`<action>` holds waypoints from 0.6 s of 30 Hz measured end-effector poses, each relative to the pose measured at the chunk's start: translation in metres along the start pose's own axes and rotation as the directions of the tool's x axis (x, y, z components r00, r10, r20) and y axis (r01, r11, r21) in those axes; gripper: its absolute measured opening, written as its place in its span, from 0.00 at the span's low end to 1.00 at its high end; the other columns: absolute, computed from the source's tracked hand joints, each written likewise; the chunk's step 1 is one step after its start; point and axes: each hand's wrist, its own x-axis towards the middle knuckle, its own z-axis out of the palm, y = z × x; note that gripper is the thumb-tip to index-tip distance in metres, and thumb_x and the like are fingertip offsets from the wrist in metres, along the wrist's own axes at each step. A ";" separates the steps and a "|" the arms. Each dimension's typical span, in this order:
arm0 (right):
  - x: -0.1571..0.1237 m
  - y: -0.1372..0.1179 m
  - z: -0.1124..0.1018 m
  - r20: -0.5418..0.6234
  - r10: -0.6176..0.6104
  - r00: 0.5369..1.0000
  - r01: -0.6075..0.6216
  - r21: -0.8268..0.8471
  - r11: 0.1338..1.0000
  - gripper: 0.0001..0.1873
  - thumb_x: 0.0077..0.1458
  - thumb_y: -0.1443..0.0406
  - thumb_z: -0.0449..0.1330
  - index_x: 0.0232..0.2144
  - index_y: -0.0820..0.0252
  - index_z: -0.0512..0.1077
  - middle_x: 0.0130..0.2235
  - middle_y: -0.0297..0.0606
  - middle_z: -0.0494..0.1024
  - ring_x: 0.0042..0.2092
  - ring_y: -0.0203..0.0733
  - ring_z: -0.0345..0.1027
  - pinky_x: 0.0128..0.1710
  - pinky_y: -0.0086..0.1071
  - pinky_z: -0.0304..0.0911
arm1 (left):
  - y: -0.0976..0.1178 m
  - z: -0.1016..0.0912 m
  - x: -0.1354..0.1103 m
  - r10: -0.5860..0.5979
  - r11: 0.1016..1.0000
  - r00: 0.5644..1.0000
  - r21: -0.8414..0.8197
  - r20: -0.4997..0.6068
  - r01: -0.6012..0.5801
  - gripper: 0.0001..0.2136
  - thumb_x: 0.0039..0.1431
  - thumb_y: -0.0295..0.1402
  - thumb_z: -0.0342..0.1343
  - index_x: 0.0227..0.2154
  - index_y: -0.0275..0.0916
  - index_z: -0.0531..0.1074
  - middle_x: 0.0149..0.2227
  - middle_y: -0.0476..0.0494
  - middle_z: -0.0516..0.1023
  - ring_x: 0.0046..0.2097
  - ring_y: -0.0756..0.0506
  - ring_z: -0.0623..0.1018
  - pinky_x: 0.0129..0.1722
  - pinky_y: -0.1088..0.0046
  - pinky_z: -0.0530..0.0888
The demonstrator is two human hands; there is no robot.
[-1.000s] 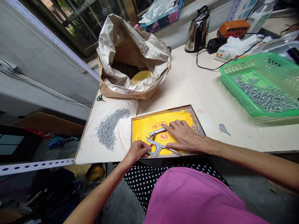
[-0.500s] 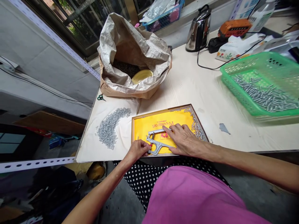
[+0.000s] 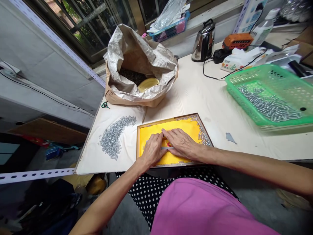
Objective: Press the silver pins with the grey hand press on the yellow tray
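A wooden-framed tray with a yellow lining lies at the table's near edge. Both my hands rest in it, over grey hand pliers; only a short strip of the handle shows between them. My left hand lies over the pliers' head end with its fingers curled down on it. Beside it, my right hand lies flat across the handles, its fingers stretched out to the left. Small silver metal pieces line the tray's right and far edges.
A heap of silver pieces lies on white cloth left of the tray, small scissors beyond it. Behind stands an open paper sack with a yellow bowl inside. A green basket of pieces is at right; kettle and cables at the back.
My left hand has moved from the tray's near edge up onto the pliers and now covers them. My right hand has shifted a little left. The view has tilted slightly.
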 end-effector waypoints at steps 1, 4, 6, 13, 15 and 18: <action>0.001 0.003 0.002 0.006 0.015 1.000 -0.015 -0.037 0.999 0.36 0.61 0.62 0.57 0.65 0.74 0.53 0.51 0.56 0.73 0.50 0.57 0.64 0.50 0.47 0.58 | -0.001 -0.001 0.002 -0.011 1.000 1.000 0.013 0.002 0.011 0.27 0.59 0.36 0.63 0.59 0.37 0.63 0.52 0.35 0.75 0.53 0.35 0.74 0.53 0.56 0.73; 0.004 0.011 0.004 0.025 0.020 0.999 -0.016 -0.159 0.987 0.25 0.63 0.60 0.58 0.58 0.71 0.64 0.47 0.54 0.75 0.47 0.55 0.65 0.47 0.44 0.57 | 0.000 -0.004 0.004 -0.027 0.999 1.000 0.032 -0.003 0.027 0.25 0.60 0.38 0.63 0.57 0.38 0.64 0.51 0.36 0.76 0.52 0.36 0.74 0.51 0.58 0.73; 0.007 0.016 0.002 0.063 -0.020 0.998 0.033 -0.212 0.977 0.14 0.65 0.64 0.56 0.49 0.67 0.71 0.42 0.49 0.76 0.44 0.52 0.65 0.45 0.42 0.56 | 0.003 -0.004 0.005 -0.046 0.998 0.999 0.044 0.000 0.046 0.19 0.62 0.37 0.62 0.53 0.38 0.67 0.49 0.37 0.78 0.50 0.37 0.75 0.49 0.61 0.74; 0.018 0.027 -0.002 0.178 -0.058 0.982 0.086 -0.153 0.984 0.10 0.67 0.67 0.53 0.37 0.63 0.74 0.34 0.42 0.76 0.39 0.45 0.64 0.40 0.38 0.51 | 0.008 0.006 0.012 -0.098 0.989 0.995 0.117 0.024 0.094 0.09 0.65 0.38 0.57 0.43 0.38 0.73 0.41 0.38 0.81 0.46 0.39 0.77 0.44 0.65 0.75; 0.018 0.029 -0.002 0.147 -0.012 0.989 0.032 -0.139 0.990 0.12 0.66 0.60 0.57 0.42 0.64 0.74 0.39 0.45 0.77 0.43 0.48 0.64 0.42 0.39 0.52 | 0.005 0.010 0.010 -0.079 0.990 0.996 0.109 -0.046 0.084 0.14 0.65 0.38 0.58 0.50 0.38 0.71 0.46 0.36 0.80 0.49 0.38 0.77 0.48 0.63 0.75; 0.016 0.040 -0.004 0.099 0.032 0.995 -0.022 -0.100 0.995 0.30 0.59 0.47 0.61 0.52 0.65 0.70 0.47 0.50 0.76 0.48 0.54 0.63 0.45 0.42 0.52 | 0.000 0.018 0.006 0.025 0.995 0.985 0.097 -0.172 -0.008 0.15 0.65 0.35 0.57 0.52 0.38 0.70 0.59 0.33 0.72 0.59 0.37 0.72 0.57 0.56 0.72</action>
